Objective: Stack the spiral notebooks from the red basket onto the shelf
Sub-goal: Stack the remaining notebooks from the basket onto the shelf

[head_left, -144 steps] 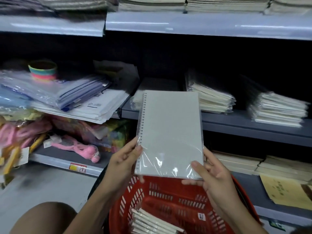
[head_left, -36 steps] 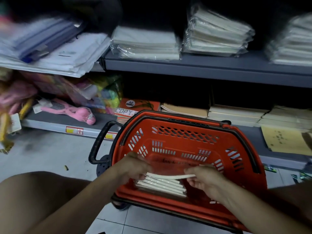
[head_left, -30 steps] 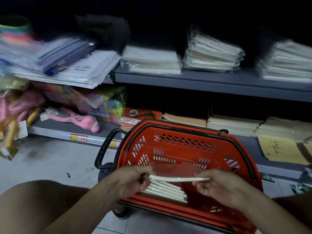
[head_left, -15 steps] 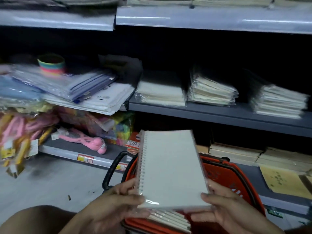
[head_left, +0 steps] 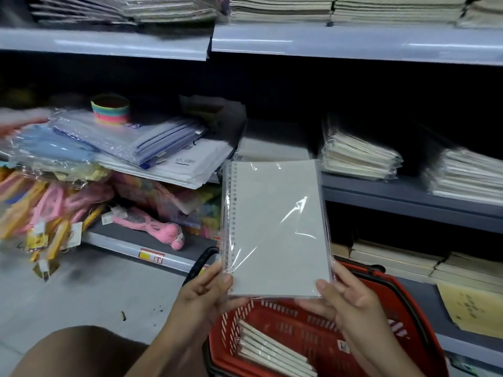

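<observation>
Grey shelf (head_left: 408,194) tiers stacked with wrapped paper goods fill the background, and a red basket (head_left: 386,284) on the floor below holds a row of spiral notebooks (head_left: 272,352). One plastic-wrapped spiral notebook (head_left: 275,227), spiral binding on its left edge, is held upright above the basket and in front of the middle shelf. Its bottom corners sit in the grip of both hands, the left hand (head_left: 201,297) pinching the spiral-side corner and the right hand (head_left: 351,303) pinching the opposite one, thumbs on the cover.
</observation>
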{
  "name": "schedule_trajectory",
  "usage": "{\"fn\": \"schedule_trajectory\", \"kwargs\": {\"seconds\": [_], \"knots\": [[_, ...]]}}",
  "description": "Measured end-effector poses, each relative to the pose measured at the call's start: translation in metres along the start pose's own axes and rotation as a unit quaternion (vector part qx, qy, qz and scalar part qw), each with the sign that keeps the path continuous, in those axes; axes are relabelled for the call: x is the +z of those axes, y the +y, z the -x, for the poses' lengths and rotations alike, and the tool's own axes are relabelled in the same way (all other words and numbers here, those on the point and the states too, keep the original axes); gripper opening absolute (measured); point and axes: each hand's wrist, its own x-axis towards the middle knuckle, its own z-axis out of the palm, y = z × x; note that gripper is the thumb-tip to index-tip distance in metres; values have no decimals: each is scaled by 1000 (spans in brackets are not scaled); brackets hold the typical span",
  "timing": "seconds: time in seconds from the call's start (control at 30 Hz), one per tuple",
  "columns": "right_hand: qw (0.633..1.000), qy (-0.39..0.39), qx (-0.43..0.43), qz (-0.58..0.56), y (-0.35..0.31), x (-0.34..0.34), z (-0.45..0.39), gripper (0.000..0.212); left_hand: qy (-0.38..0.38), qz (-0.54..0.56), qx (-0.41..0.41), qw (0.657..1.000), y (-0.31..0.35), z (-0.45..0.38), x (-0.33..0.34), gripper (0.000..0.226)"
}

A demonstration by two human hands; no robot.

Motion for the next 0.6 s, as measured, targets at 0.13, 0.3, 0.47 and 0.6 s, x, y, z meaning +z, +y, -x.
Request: {"fn": "schedule_trajectory", "kwargs": {"seconds": [0.13, 0.3, 0.47, 0.6], "knots": [[999, 33, -21, -2, 6, 8, -9, 54, 1, 7, 27, 1000, 8, -8, 4, 63], [998, 49, -33, 2, -1, 13, -22, 51, 1, 0, 53, 999, 15, -22, 15, 57], [998, 32, -42, 36, -31, 21, -56, 42, -24, -9, 75, 997, 42, -45, 38, 36], [999, 27, -21, 30, -60, 33, -86, 33, -6, -2, 89, 996, 70, -73, 51, 44]]}}
